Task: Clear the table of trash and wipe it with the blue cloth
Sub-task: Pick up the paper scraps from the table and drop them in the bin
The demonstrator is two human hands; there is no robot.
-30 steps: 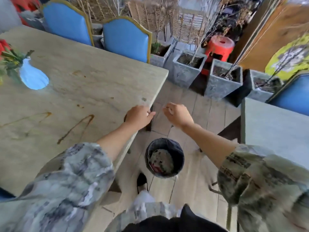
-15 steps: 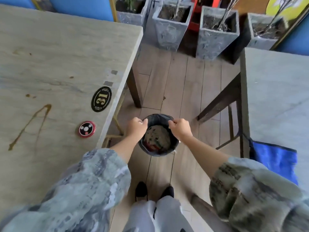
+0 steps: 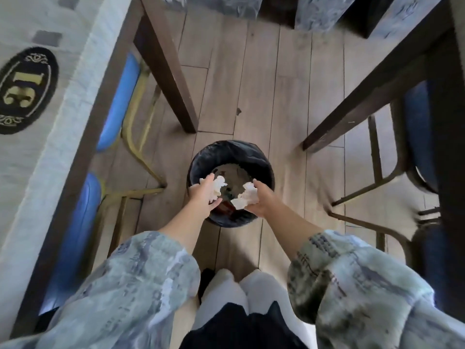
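We are bent over the bin (image 3: 264, 159), which stands on the floor between the two tables, and each of our hands has a wad of crumpled tissue over its mouth. These wads look feather-light, soft and easily squashed, so we judge they need only a loose pinch anywhere on their bulk; nothing about them is slippery or breakable. Our left hand (image 3: 204, 195) is half open, fingers spread and only lightly curled, with the left tissue (image 3: 219, 186) lying against the palm and fingertips on the side facing the right hand. Our right hand (image 3: 263, 200) cups the right tissue (image 3: 245, 197) more closely, fingers bent around its far side while a corner hangs free toward the left. The table (image 3: 30, 157) edge runs along our left.
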